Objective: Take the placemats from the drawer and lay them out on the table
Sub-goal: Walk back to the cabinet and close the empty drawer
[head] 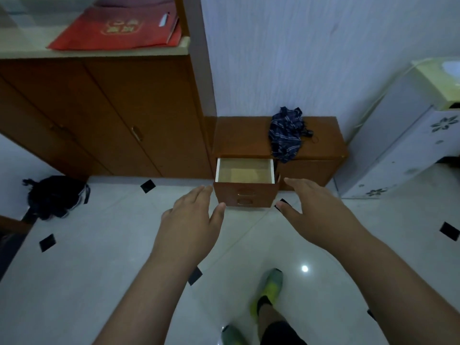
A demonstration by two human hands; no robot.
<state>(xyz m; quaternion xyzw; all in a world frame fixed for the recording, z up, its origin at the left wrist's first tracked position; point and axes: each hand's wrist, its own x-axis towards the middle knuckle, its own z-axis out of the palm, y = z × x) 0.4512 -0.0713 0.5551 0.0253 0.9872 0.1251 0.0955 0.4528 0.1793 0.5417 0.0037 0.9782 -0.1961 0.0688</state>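
A low wooden cabinet's top drawer [246, 185] stands pulled out; its pale interior shows a flat tan sheet [245, 174] on the bottom, possibly a placemat. My left hand [191, 217] reaches forward with straight fingers, fingertips near the drawer's left front corner, holding nothing. On the drawer's right side my right hand [316, 210] is stretched out the same way, fingers straight and empty. Neither hand clearly touches the drawer. No table is in view.
A dark plaid cloth [286, 134] lies on the low cabinet top [239, 135]. A tall wooden cupboard [104, 115] stands left with a red bag [119, 28] on its counter. A white appliance [403, 135] stands right. A black backpack [54, 195] sits on the tiled floor; my feet [267, 292] below.
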